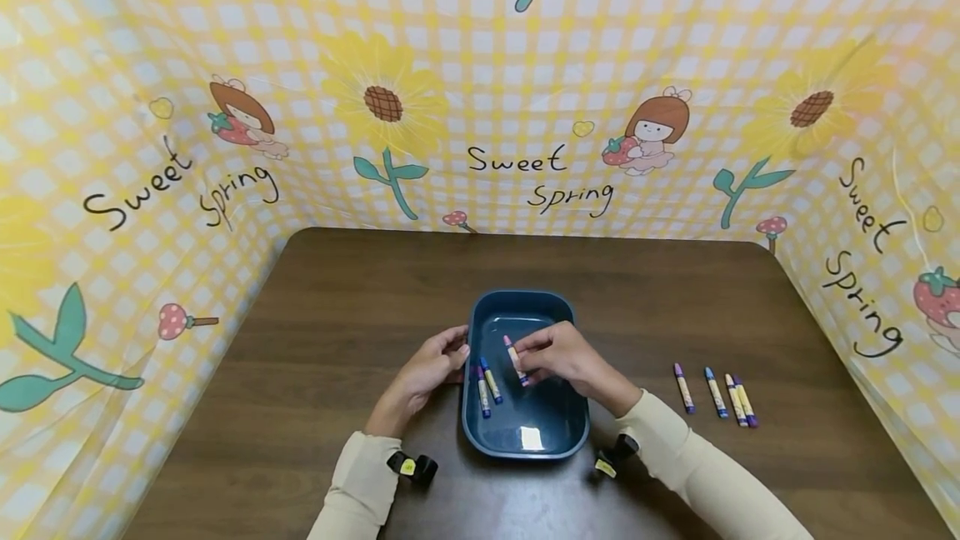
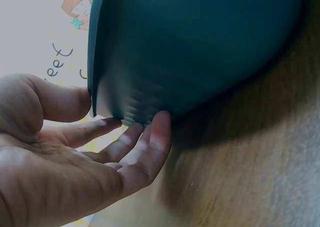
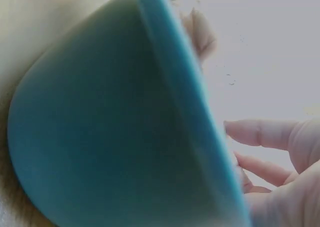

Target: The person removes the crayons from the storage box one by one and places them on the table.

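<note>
A dark blue tray (image 1: pixel 525 444) stands on the table, its long side running away from me. At its left edge my left hand (image 1: pixel 433 367) holds the tray; in the left wrist view the thumb lies at the rim and the fingertips touch the outer wall. Over the tray, my right hand (image 1: pixel 558 354) pinches a pink-ended crayon (image 1: pixel 513 354) between thumb and fingers. Two crayons lie in the tray's left part, a purple-and-blue one (image 1: pixel 483 394) and a blue one (image 1: pixel 491 382). In the right wrist view the tray wall (image 3: pixel 115 127) hides the held crayon.
To the right on the brown table (image 1: pixel 337 298) lie several more crayons: a purple-tipped one (image 1: pixel 683 390), a blue-tipped one (image 1: pixel 716 394) and a side-by-side pair (image 1: pixel 741 402). A yellow checked cloth (image 1: pixel 480 107) surrounds the table at the back and sides.
</note>
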A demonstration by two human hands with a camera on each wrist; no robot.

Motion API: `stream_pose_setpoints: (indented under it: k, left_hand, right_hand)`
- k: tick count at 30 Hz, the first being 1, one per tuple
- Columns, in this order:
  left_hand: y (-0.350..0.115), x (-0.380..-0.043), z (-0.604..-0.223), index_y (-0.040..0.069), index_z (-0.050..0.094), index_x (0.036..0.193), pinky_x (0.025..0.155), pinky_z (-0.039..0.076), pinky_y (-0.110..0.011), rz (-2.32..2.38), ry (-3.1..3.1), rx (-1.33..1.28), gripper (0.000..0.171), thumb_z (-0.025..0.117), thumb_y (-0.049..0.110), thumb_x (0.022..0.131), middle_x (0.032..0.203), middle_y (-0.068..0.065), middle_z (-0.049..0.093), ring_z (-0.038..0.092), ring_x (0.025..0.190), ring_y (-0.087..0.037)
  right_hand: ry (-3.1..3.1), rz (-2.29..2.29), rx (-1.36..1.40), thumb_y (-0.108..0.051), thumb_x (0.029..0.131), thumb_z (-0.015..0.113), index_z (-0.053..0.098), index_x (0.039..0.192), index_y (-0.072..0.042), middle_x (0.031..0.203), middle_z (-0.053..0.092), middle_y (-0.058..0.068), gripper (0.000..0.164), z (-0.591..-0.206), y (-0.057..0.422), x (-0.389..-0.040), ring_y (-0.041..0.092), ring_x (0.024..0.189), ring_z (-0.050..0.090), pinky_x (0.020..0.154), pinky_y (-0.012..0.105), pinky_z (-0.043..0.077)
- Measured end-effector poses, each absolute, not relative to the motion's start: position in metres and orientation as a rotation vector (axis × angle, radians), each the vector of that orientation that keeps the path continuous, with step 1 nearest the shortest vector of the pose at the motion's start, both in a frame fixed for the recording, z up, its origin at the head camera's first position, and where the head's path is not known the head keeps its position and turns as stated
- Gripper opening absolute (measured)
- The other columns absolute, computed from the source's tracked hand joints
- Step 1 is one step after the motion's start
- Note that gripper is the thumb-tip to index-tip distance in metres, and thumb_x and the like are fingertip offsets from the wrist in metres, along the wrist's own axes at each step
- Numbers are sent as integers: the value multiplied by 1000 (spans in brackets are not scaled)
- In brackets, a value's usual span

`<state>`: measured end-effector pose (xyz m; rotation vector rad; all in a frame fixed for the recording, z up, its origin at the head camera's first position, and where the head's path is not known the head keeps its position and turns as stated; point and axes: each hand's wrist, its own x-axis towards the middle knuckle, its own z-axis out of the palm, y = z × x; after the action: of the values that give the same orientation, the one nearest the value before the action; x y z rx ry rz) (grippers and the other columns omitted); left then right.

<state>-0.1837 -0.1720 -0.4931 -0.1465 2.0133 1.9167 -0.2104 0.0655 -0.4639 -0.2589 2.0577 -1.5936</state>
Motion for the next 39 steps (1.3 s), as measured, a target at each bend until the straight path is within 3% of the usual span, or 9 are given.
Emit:
stream_pose_setpoints:
  k: [8, 14, 23, 30, 34, 39]
  left_hand:
    - [-174, -184, -493, 0, 41, 152, 87, 55, -35, 1904, 2012, -138, 47, 48, 8, 107, 142, -22, 54, 59, 113, -29]
    - [-175, -184, -494, -1, 41, 151, 86, 55, -35, 1895, 2023, -121, 46, 47, 9, 107, 140, -23, 54, 59, 112, -29]
    - [-175, -186, -496, 1, 42, 151, 88, 55, -36, 1910, 2012, -138, 46, 48, 9, 106, 139, -21, 54, 59, 113, -29]
    - [-173, -186, -496, 1, 42, 151, 88, 55, -36, 1912, 1998, -138, 46, 48, 9, 107, 139, -21, 54, 60, 111, -28]
    - [-173, -188, -496, 2, 43, 151, 88, 55, -36, 1916, 1999, -149, 46, 49, 8, 106, 138, -20, 55, 60, 111, -28]
    - [-173, -189, -496, 2, 41, 152, 89, 55, -37, 1914, 1996, -144, 47, 49, 7, 106, 140, -21, 53, 60, 112, -29]
  right_hand:
    - [1999, -1698, -179, -4, 90, 75, 69, 120, 12, 111, 71, 29, 34, -460, 78, -210, 20, 74, 73, 77, 43, 62]
    - [1980, -1786, -134, -5, 90, 76, 67, 122, 14, 116, 69, 32, 38, -454, 93, -208, 17, 74, 72, 75, 38, 62]
    - [1981, -1893, -71, -6, 87, 79, 66, 123, 13, 116, 72, 26, 43, -446, 124, -204, 21, 83, 75, 78, 38, 62]
    - [1956, -1999, 6, -5, 88, 77, 63, 125, 16, 104, 77, 15, 44, -444, 151, -195, 20, 83, 76, 78, 38, 62]
    - [1914, -2049, 47, -1, 88, 76, 73, 116, 7, 94, 78, 4, 29, -446, 165, -190, 16, 79, 74, 75, 33, 62]
    - [1889, -2085, 66, 1, 88, 75, 81, 103, -9, 92, 78, 0, 19, -448, 180, -187, 14, 78, 73, 75, 31, 62]
